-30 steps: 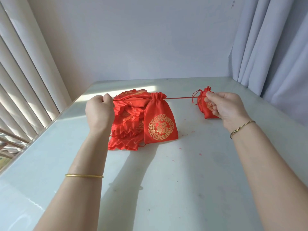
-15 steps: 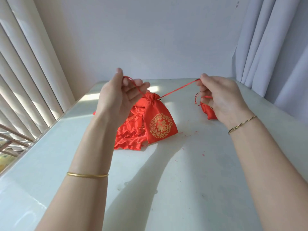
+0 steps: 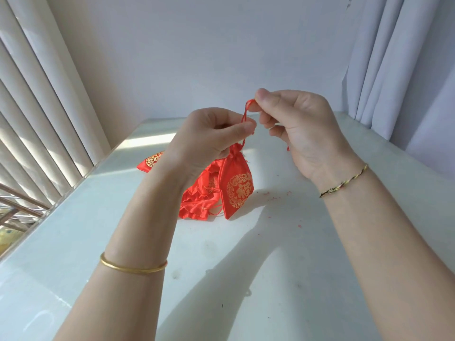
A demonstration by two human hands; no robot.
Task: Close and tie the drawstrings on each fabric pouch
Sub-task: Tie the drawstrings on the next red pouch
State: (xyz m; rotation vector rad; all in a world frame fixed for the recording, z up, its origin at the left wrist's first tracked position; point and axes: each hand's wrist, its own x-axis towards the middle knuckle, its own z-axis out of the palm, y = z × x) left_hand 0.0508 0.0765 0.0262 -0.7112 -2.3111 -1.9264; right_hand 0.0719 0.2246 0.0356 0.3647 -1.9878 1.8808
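One drawstring (image 3: pixel 244 114), left hand (image 3: pixel 209 140), right hand (image 3: pixel 304 134)

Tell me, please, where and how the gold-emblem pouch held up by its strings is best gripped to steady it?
Probably at its gathered neck, pinched from the right: the pouch narrows there to a tight bunch, while the wide body below looks slack. The left hand and the pile of pouches crowd its left side; the right hand pinches the drawstring above.
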